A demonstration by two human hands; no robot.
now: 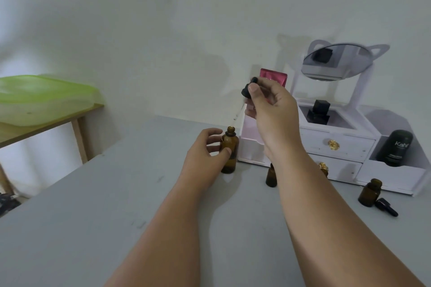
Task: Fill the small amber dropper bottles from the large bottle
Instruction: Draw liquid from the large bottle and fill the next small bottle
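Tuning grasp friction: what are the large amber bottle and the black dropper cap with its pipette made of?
Large amber bottle: likely glass, glossy, translucent brown. Black dropper cap: matte, probably a rubber bulb on a plastic collar. Pipette: clear thin tube; glass or plastic unclear.

Grey table (98,216) with bottles and an organizer.

The large bottle (229,150) stands near centre; small bottles stand at 3 o'clock (271,176) and 4 o'clock (369,193), a dropper cap (386,206) beside the latter; a white organizer (349,147) sits at 2 o'clock.
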